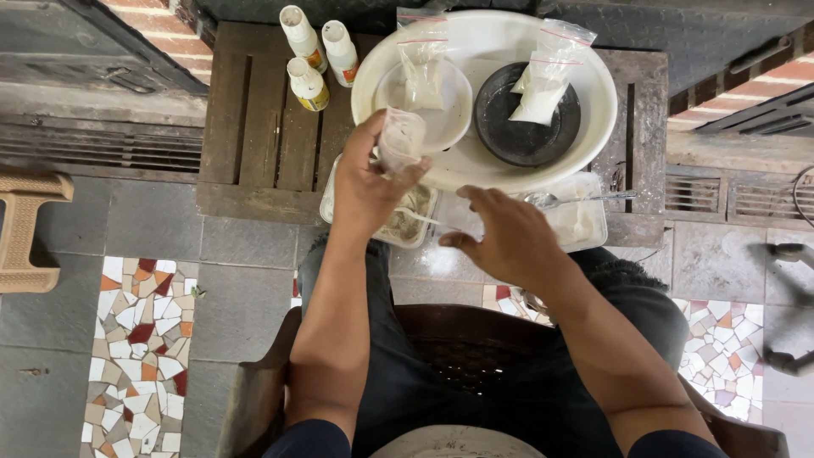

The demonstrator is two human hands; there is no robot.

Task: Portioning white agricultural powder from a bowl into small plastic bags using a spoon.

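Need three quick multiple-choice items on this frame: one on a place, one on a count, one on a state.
1. Where do the small white bottles stand?
A. on the floor
B. on the wooden table, left of the big white basin
C. inside the basin

2. How many bottles?
A. three
B. one
C. five

3. The left hand is
A. empty
B. flat on the table
C. closed on a small clear cup

Answers: 1 B, they sit on the slats beside the basin; 2 A, three caps show; 3 C, fingers wrap the cup.
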